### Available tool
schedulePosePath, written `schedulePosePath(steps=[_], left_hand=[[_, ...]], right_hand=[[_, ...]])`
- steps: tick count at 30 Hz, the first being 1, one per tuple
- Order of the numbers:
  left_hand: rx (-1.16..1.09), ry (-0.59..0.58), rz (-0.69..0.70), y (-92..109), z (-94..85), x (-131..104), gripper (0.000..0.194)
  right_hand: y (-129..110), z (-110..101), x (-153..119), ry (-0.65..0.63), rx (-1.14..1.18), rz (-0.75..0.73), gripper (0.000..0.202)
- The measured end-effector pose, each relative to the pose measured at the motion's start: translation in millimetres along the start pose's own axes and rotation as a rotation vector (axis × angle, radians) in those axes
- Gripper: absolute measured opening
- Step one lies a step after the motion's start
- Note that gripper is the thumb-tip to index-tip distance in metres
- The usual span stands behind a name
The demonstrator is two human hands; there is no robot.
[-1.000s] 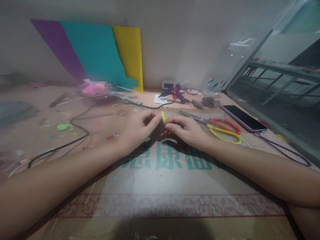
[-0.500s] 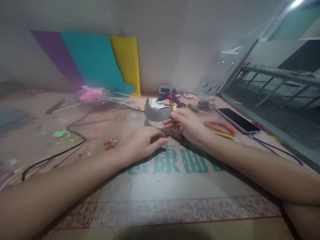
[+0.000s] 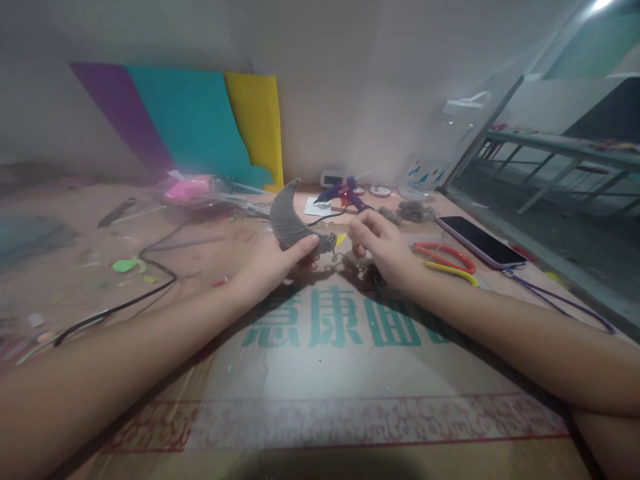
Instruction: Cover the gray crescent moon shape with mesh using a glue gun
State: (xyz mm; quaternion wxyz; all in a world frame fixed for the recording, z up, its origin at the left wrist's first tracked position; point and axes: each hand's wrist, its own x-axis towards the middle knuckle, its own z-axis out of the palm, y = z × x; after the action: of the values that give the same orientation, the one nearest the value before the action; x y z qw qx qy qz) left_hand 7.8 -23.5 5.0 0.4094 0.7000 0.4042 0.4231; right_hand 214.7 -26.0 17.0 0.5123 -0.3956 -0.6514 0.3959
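Note:
A crescent moon shape (image 3: 289,217) wound with grey yarn is gripped in my left hand (image 3: 280,263), the thumb lying across its lower curve. One pointed end of the crescent is up. At its other end a bare yellow tip (image 3: 341,239) shows. From beside that tip a loose grey yarn strand (image 3: 336,256) hangs and curls toward the tabletop under my right hand. My right hand (image 3: 383,250) is just right of the yellow tip, its fingers curled together. Whatever they pinch is hidden.
A blue glue gun (image 3: 345,192) stands behind the hands by a white card (image 3: 319,206). To the right are red-and-yellow-handled pliers (image 3: 445,257), a phone (image 3: 481,241), grey yarn bundles (image 3: 417,211) and a clear bottle (image 3: 425,167). A black cable (image 3: 125,304) crosses the left side.
The crescent has passed from my right hand to my left, turning so one point stands up. My right hand has let go of it and is now just right of its yellow tip.

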Motion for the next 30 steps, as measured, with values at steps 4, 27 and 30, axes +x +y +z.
schedulePosePath(steps=[4,27,30], left_hand=[[-0.086,-0.064,-0.02,-7.4,-0.3,3.3,0.033],[-0.26,0.076,-0.155,-23.4,-3.8,12.0,0.041],[-0.241,0.061,-0.179,-25.5,-3.5,13.0,0.045]], right_hand=[[-0.3,-4.3,3.8,-0.193,0.093,0.04,0.036],[-66.1,-69.3,22.3,-0.558,-0.811,-0.002,0.029],[-53.9,-87.7,33.0,-0.415,-0.843,0.098,0.031]])
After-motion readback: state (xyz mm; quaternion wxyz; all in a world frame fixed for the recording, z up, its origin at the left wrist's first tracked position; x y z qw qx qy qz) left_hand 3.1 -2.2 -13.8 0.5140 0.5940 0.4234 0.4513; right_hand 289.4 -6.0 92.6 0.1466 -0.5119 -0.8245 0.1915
